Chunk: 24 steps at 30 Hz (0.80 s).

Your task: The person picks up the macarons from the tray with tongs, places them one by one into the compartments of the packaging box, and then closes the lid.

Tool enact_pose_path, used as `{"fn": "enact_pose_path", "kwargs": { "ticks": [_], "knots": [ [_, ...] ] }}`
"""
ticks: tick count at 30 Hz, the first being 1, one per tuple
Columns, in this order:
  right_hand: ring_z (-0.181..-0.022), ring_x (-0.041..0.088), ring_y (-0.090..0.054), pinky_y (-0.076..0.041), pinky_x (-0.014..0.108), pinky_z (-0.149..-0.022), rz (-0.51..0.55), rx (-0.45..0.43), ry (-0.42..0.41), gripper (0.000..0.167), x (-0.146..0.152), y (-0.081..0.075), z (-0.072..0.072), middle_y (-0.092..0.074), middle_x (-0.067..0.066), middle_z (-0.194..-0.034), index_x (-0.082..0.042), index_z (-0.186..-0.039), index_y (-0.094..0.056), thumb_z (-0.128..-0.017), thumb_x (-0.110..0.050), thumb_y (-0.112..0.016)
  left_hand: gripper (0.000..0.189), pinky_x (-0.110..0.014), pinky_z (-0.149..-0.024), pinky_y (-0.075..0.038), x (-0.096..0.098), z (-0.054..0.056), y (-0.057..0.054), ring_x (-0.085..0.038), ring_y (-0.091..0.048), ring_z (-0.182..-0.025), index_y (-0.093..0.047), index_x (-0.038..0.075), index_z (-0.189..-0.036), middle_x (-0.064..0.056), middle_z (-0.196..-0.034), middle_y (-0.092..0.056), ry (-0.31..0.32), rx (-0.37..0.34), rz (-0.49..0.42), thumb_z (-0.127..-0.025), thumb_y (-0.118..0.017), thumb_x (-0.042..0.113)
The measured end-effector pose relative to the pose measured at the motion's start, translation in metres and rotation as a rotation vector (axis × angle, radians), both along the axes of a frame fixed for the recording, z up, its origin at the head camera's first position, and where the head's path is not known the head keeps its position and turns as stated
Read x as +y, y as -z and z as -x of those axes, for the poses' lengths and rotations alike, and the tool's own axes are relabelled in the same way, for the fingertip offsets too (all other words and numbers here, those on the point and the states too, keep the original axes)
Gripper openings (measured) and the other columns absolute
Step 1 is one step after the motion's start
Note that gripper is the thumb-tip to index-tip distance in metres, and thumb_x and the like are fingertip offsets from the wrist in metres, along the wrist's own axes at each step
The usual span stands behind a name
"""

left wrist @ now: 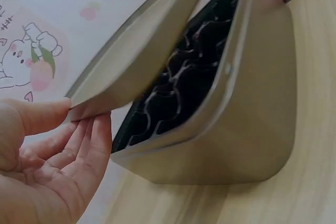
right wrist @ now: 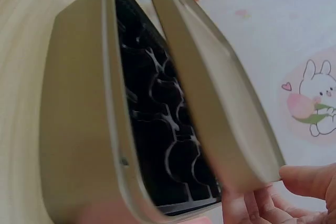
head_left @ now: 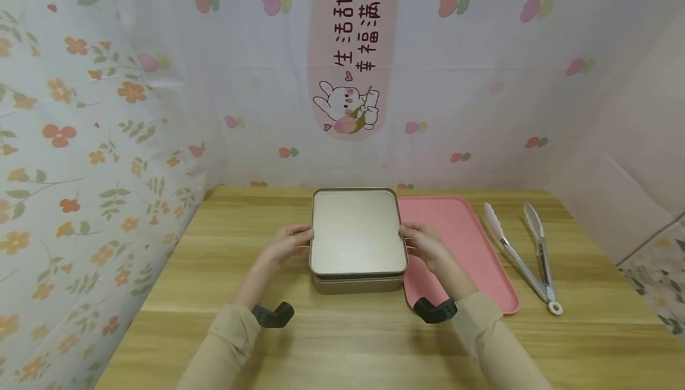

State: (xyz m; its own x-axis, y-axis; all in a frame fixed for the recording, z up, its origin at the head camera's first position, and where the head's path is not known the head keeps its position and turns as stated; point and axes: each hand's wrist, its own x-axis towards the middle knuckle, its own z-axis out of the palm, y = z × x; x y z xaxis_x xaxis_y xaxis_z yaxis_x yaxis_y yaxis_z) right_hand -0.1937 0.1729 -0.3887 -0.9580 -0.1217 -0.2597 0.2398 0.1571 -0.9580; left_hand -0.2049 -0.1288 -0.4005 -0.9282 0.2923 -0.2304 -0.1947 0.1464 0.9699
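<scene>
A square gold tin lid [head_left: 358,232] with a pale panel is held over its matching tin box [head_left: 358,286]. My left hand [head_left: 286,244] pinches the lid's left side, thumb on the upper rim and fingers beneath, as the left wrist view shows. On the opposite side my right hand [head_left: 428,248] grips the lid the same way. The wrist views reveal a gap between lid and box, wider toward one edge. Inside the box sits a black divided insert [right wrist: 149,90] with rounded compartments. From the head view the lid covers this insert.
A pink tray [head_left: 455,229] lies right of the box, partly behind my right arm. Beyond it rest metal tongs [head_left: 527,259], spread apart, on the wooden table [head_left: 225,295]. Patterned cloth [head_left: 241,81] hangs at the back and sides.
</scene>
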Motion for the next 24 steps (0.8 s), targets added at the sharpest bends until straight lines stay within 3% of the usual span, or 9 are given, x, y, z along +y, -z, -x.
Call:
{"fn": "enact_pose_path", "kwargs": {
  "ticks": [6, 10, 13, 18, 21, 24],
  "knots": [
    [-0.095, 0.009, -0.057, -0.048, 0.035, -0.09, -0.043, 0.007, -0.012, 0.052, 0.001, -0.01, 0.005, -0.055, 0.017, -0.119, 0.008, -0.138, -0.028, -0.097, -0.019, -0.043, 0.046, -0.048, -0.098, -0.044, 0.0, 0.0, -0.009, -0.021, -0.059, -0.101, -0.033, -0.012, -0.134, -0.031, -0.13, -0.045, 0.0, 0.066, 0.04, -0.095, -0.046, 0.01],
    [-0.09, 0.005, -0.058, -0.048, 0.032, -0.088, -0.024, 0.051, -0.012, 0.051, 0.004, -0.01, 0.006, -0.063, 0.005, -0.104, 0.005, -0.138, -0.029, -0.096, -0.02, -0.044, 0.045, -0.048, -0.096, -0.045, 0.001, -0.004, -0.014, -0.033, -0.051, -0.114, -0.032, -0.01, -0.135, -0.03, -0.132, -0.043, -0.012, 0.111, 0.04, -0.096, -0.044, 0.009],
    [-0.085, -0.001, -0.058, -0.049, 0.029, -0.087, -0.004, 0.093, -0.003, 0.052, 0.006, -0.012, 0.005, -0.062, -0.007, -0.097, 0.003, -0.139, -0.03, -0.096, -0.022, -0.046, 0.043, -0.044, -0.091, -0.05, 0.004, -0.006, -0.016, -0.038, -0.049, -0.116, -0.035, -0.007, -0.134, -0.028, -0.13, -0.046, -0.031, 0.2, 0.057, -0.095, -0.045, 0.009],
    [-0.086, -0.005, -0.057, -0.049, 0.027, -0.089, -0.002, 0.168, 0.029, 0.053, 0.009, -0.013, 0.005, -0.059, 0.006, -0.116, -0.001, -0.139, -0.032, -0.095, -0.024, -0.048, 0.04, -0.044, -0.084, -0.053, 0.008, -0.006, -0.015, -0.035, -0.055, -0.106, -0.039, -0.005, -0.131, -0.026, -0.123, -0.052, -0.054, 0.356, 0.092, -0.094, -0.047, 0.007],
    [-0.087, -0.006, -0.057, -0.047, 0.035, -0.095, -0.003, 0.217, 0.033, 0.053, 0.009, -0.011, 0.005, -0.053, 0.012, -0.124, -0.002, -0.139, -0.033, -0.094, -0.026, -0.05, 0.036, -0.047, -0.084, -0.053, 0.009, -0.008, -0.014, -0.035, -0.055, -0.104, -0.04, -0.006, -0.127, -0.026, -0.119, -0.052, -0.064, 0.438, 0.096, -0.092, -0.048, 0.001],
    [-0.092, -0.006, -0.056, -0.039, 0.043, -0.104, 0.028, 0.267, 0.029, 0.055, 0.01, -0.008, 0.004, -0.053, 0.002, -0.119, -0.002, -0.139, -0.033, -0.093, -0.027, -0.052, 0.032, -0.044, -0.085, -0.053, 0.012, -0.011, -0.01, -0.036, -0.056, -0.104, -0.043, -0.006, -0.122, -0.024, -0.114, -0.054, -0.086, 0.541, 0.114, -0.09, -0.049, -0.003]
  ]
}}
